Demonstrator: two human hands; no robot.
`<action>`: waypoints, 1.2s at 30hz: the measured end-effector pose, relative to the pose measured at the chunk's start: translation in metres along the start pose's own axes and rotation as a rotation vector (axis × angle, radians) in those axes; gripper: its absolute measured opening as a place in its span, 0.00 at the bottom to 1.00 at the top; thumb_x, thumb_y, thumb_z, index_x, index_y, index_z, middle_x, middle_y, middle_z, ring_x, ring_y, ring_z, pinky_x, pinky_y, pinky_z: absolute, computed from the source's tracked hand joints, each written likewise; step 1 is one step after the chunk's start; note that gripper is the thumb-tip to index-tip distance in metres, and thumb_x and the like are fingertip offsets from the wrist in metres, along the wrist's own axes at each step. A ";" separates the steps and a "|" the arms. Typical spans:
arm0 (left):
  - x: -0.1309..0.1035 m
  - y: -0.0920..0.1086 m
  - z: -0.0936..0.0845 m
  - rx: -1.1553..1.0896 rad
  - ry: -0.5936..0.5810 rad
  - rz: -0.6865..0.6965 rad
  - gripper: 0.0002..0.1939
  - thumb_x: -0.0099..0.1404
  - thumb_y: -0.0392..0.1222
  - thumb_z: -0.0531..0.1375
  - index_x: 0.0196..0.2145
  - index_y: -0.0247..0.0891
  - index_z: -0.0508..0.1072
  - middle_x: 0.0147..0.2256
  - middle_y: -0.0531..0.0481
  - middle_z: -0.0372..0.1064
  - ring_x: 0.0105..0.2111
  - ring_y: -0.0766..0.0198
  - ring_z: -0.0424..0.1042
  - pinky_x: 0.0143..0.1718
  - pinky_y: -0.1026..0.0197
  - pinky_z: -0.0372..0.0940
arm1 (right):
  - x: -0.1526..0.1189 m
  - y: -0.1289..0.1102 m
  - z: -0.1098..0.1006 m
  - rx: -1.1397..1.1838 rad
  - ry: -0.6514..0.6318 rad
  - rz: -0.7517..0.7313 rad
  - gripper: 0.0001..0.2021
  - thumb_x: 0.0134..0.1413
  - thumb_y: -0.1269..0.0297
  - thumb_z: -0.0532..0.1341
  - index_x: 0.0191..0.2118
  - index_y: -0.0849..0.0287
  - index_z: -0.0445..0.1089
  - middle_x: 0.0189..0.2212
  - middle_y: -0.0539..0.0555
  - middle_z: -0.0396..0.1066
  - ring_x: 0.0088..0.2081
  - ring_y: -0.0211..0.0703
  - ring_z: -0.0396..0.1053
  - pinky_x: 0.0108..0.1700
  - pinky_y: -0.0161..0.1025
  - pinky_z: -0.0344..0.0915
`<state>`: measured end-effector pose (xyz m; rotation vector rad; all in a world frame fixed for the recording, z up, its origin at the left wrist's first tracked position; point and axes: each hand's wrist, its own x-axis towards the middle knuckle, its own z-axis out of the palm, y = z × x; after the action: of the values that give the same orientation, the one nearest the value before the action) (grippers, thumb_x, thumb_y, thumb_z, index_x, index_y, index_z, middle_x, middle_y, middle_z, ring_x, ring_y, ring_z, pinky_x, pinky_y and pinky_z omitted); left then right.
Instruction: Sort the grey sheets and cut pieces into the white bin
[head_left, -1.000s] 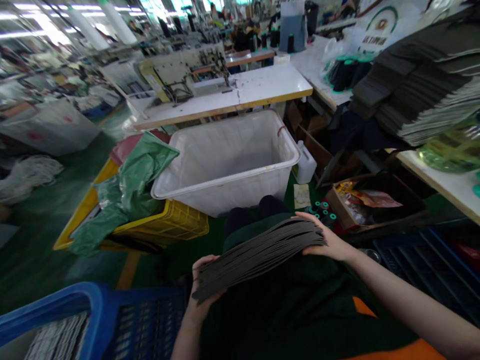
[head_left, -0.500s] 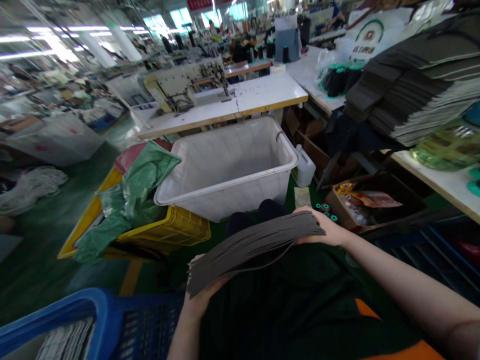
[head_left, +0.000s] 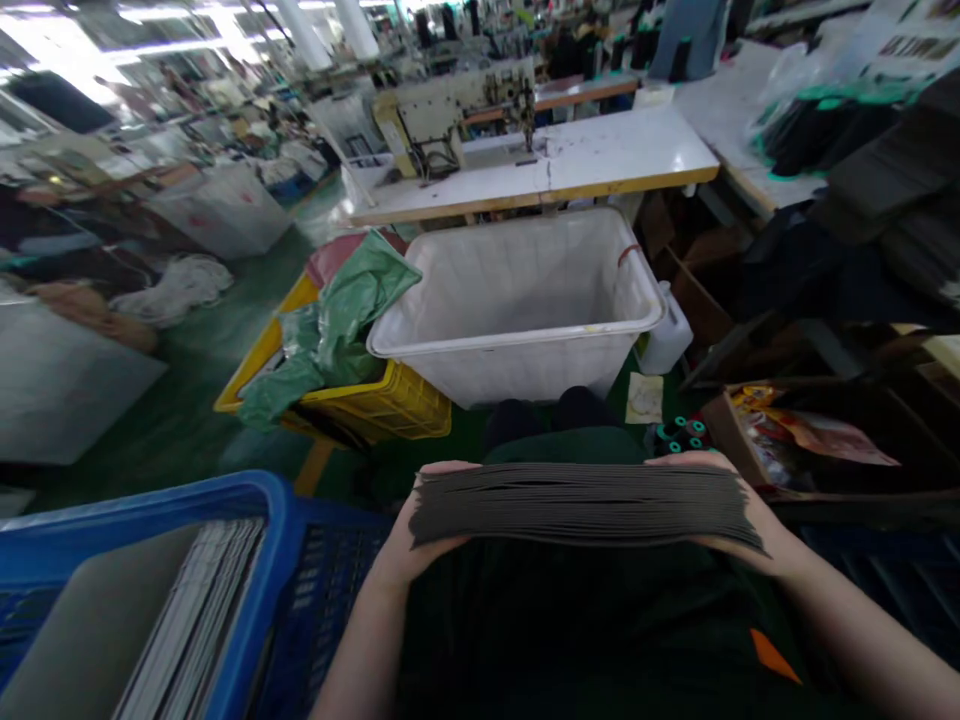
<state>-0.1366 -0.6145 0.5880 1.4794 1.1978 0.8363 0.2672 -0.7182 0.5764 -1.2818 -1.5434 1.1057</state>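
A thick stack of dark grey flat sheets (head_left: 581,503) lies level across my lap. My left hand (head_left: 409,545) grips its left end, thumb on top. At the other end my right hand (head_left: 754,525) holds the stack from below and behind. Under the stack is my dark green apron. A blue plastic crate (head_left: 259,560) at the lower left holds more grey sheets standing on edge.
Ahead stands a large white plastic bin (head_left: 517,335). Left of it a yellow crate (head_left: 382,405) carries a green plastic bag (head_left: 330,325). A white table with a sewing machine (head_left: 450,115) is behind. A cardboard box (head_left: 810,440) with packets sits at right, with green-capped spools (head_left: 679,440) on the floor.
The stack has swung from a tilted, fanned position to level and squared between both hands. My view has turned left and down, bringing the blue crate closer into frame.
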 end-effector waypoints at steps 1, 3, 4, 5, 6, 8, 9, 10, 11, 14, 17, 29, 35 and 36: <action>-0.001 -0.003 0.001 -0.006 -0.033 -0.009 0.38 0.42 0.39 0.74 0.52 0.42 0.69 0.51 0.46 0.71 0.52 0.48 0.69 0.59 0.43 0.61 | -0.002 0.003 0.000 -0.024 -0.039 0.025 0.33 0.49 0.62 0.68 0.59 0.51 0.55 0.58 0.59 0.61 0.58 0.54 0.62 0.59 0.47 0.62; -0.003 -0.017 0.008 -0.022 -0.084 -0.056 0.35 0.45 0.40 0.73 0.52 0.41 0.69 0.51 0.45 0.71 0.52 0.49 0.70 0.58 0.42 0.60 | -0.003 0.013 0.001 -0.109 -0.109 0.071 0.34 0.50 0.60 0.67 0.60 0.51 0.53 0.58 0.60 0.60 0.58 0.54 0.62 0.60 0.49 0.60; -0.003 -0.027 0.012 -0.031 -0.084 -0.089 0.33 0.47 0.41 0.72 0.51 0.40 0.69 0.50 0.44 0.72 0.51 0.49 0.71 0.58 0.41 0.61 | -0.003 0.019 -0.001 -0.151 -0.136 0.083 0.34 0.51 0.59 0.67 0.61 0.51 0.52 0.59 0.60 0.59 0.59 0.54 0.61 0.61 0.50 0.59; -0.003 -0.037 0.015 -0.040 -0.082 -0.117 0.30 0.49 0.42 0.71 0.50 0.39 0.70 0.49 0.44 0.73 0.50 0.49 0.72 0.57 0.40 0.62 | -0.002 0.023 -0.005 -0.184 -0.171 0.093 0.35 0.52 0.58 0.66 0.62 0.52 0.50 0.60 0.61 0.57 0.60 0.55 0.60 0.62 0.51 0.57; -0.002 -0.045 0.017 -0.045 -0.076 -0.134 0.29 0.49 0.42 0.71 0.49 0.38 0.70 0.48 0.43 0.73 0.49 0.49 0.72 0.56 0.40 0.62 | -0.001 0.023 -0.012 -0.206 -0.219 0.100 0.37 0.51 0.57 0.66 0.63 0.53 0.49 0.61 0.62 0.55 0.61 0.56 0.58 0.63 0.52 0.55; -0.002 -0.055 0.018 -0.053 -0.086 -0.128 0.29 0.48 0.42 0.71 0.47 0.37 0.71 0.48 0.43 0.73 0.47 0.49 0.73 0.56 0.39 0.61 | 0.004 0.012 -0.034 -0.237 -0.386 0.127 0.44 0.47 0.55 0.69 0.66 0.52 0.46 0.63 0.61 0.54 0.62 0.59 0.55 0.64 0.54 0.53; -0.002 -0.057 0.018 -0.056 -0.098 -0.121 0.28 0.47 0.41 0.72 0.47 0.37 0.72 0.48 0.44 0.74 0.47 0.49 0.73 0.57 0.39 0.61 | 0.009 0.000 -0.046 -0.252 -0.491 0.145 0.47 0.44 0.55 0.70 0.67 0.50 0.45 0.64 0.59 0.54 0.63 0.61 0.54 0.64 0.54 0.54; -0.003 -0.057 0.017 -0.056 -0.107 -0.115 0.28 0.46 0.40 0.72 0.46 0.38 0.73 0.47 0.44 0.74 0.47 0.49 0.73 0.57 0.39 0.60 | 0.016 -0.016 -0.056 -0.275 -0.589 0.165 0.49 0.43 0.55 0.71 0.68 0.48 0.44 0.64 0.58 0.53 0.63 0.61 0.54 0.63 0.54 0.55; -0.003 -0.056 0.016 -0.056 -0.112 -0.110 0.26 0.47 0.40 0.72 0.45 0.38 0.73 0.46 0.44 0.75 0.47 0.49 0.73 0.57 0.39 0.60 | 0.024 -0.035 -0.062 -0.311 -0.648 0.176 0.49 0.45 0.56 0.71 0.68 0.47 0.42 0.65 0.57 0.52 0.63 0.61 0.53 0.63 0.54 0.56; -0.002 -0.050 0.015 -0.057 -0.105 -0.107 0.25 0.48 0.40 0.71 0.44 0.39 0.74 0.44 0.45 0.76 0.48 0.49 0.73 0.58 0.39 0.60 | 0.060 -0.089 -0.042 -0.469 -0.579 0.054 0.48 0.48 0.53 0.68 0.69 0.46 0.41 0.66 0.57 0.49 0.63 0.64 0.55 0.60 0.56 0.59; -0.001 -0.045 0.017 -0.059 -0.107 -0.077 0.28 0.47 0.40 0.72 0.47 0.37 0.72 0.47 0.43 0.74 0.51 0.49 0.71 0.59 0.40 0.57 | 0.092 -0.114 0.023 -0.631 -0.522 -0.138 0.57 0.40 0.42 0.68 0.70 0.53 0.36 0.66 0.63 0.47 0.63 0.67 0.53 0.61 0.59 0.55; -0.017 -0.031 0.019 0.063 0.268 -0.080 0.32 0.46 0.43 0.72 0.47 0.38 0.64 0.46 0.46 0.68 0.51 0.55 0.68 0.55 0.52 0.62 | 0.120 -0.087 0.076 -1.130 -0.529 -0.135 0.14 0.51 0.57 0.59 0.40 0.60 0.61 0.32 0.55 0.71 0.30 0.51 0.72 0.28 0.41 0.60; -0.058 0.014 0.060 -0.246 0.239 -0.423 0.18 0.61 0.53 0.62 0.36 0.37 0.64 0.32 0.51 0.67 0.29 0.64 0.71 0.30 0.60 0.69 | 0.101 -0.090 0.094 -1.207 -0.501 -0.059 0.14 0.52 0.58 0.58 0.41 0.59 0.58 0.33 0.56 0.70 0.28 0.49 0.72 0.24 0.38 0.50; -0.061 0.022 0.068 -0.396 0.128 -0.464 0.18 0.61 0.54 0.61 0.37 0.36 0.65 0.35 0.48 0.69 0.32 0.62 0.73 0.32 0.58 0.71 | 0.095 -0.091 0.097 -1.222 -0.500 -0.052 0.13 0.51 0.60 0.58 0.42 0.59 0.58 0.34 0.56 0.70 0.28 0.49 0.71 0.24 0.38 0.50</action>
<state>-0.0839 -0.6923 0.5971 0.7953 1.3114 0.7957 0.1372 -0.6444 0.6425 -1.7407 -2.8195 0.3589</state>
